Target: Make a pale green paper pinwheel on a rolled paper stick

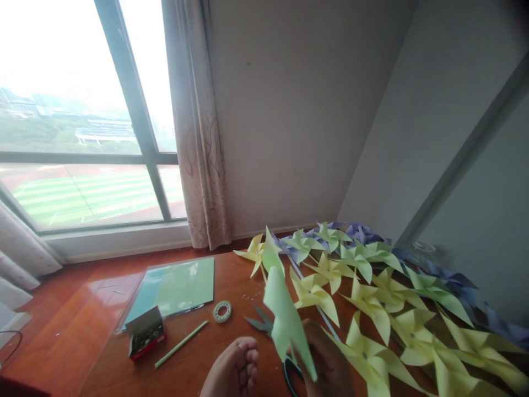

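Note:
My left hand sits at the bottom edge over the table, fingers curled shut, with nothing seen in it. My right hand holds a folded light green paper piece that stands up in front of it. Scissors lie on the wooden table just behind the paper; their handle loop shows beside my right hand. Whether my right hand also touches the scissors I cannot tell.
Many yellow, green and purple paper pinwheels cover the table's right side up to the wall. On the left lie a pack of green paper sheets, a tape roll, a green stick and a small open box. Window and curtain behind.

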`<state>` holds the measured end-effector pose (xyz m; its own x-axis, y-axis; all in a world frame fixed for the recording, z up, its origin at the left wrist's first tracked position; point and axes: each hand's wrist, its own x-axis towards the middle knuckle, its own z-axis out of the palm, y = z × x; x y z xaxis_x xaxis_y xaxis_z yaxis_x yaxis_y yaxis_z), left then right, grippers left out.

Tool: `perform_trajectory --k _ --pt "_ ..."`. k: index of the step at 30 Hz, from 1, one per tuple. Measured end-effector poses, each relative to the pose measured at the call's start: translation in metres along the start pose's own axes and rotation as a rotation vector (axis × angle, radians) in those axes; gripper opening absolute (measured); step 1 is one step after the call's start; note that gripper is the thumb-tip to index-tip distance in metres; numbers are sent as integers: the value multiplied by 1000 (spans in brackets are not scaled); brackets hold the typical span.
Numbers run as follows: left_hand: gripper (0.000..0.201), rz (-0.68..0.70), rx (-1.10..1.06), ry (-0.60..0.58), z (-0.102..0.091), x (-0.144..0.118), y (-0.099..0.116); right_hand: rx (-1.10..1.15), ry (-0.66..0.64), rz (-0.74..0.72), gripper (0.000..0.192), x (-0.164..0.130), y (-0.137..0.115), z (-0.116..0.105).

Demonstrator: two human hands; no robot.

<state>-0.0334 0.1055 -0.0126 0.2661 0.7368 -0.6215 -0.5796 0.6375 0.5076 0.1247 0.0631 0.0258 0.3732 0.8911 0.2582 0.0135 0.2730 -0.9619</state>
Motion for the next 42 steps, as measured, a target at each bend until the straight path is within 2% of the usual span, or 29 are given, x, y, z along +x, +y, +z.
perform_trajectory --k 5,7,10,13,15,17,20,23,25,26,28,31,33,35,39,41,42 --pt "32 57 75 -19 5 -8 0 336 -162 376 50 4 4 2" --pt "34 141 117 -19 7 -13 2 416 -192 480 49 3 2 4" --pt "40 323 125 -19 11 -22 9 421 -217 591 46 -3 1 6" --pt "57 484 122 -10 12 -30 12 388 -197 616 42 -7 7 4" --pt "64 594 226 45 10 -32 11 397 -174 604 39 -7 13 1" --pt "62 622 356 53 7 -31 8 427 -167 581 35 -6 16 -3" --pt "62 627 435 -12 3 -27 9 455 -173 558 35 -3 16 -6" --pt "69 843 573 72 4 -28 16 453 -179 573 36 -2 13 -7" --pt "54 992 771 79 8 -34 21 439 -181 576 35 -1 13 -6" --pt "40 1008 844 55 10 -38 23 425 -172 571 34 -1 13 -6" --pt "22 920 922 -87 16 -47 23 385 -127 549 33 0 15 -5" --pt "23 659 894 -305 22 -60 18 324 -85 495 35 2 20 -5" --pt "20 568 829 -373 23 -62 16 293 -100 476 37 2 24 -6" --pt "17 567 749 -323 20 -60 15 265 -96 470 38 2 26 -9" --pt "11 668 587 -62 12 -44 20 278 -83 423 34 4 23 -15" --pt "14 635 524 25 9 -35 22 326 -107 406 31 5 18 -17" --pt "18 584 498 27 8 -32 23 352 -111 407 30 5 15 -18"
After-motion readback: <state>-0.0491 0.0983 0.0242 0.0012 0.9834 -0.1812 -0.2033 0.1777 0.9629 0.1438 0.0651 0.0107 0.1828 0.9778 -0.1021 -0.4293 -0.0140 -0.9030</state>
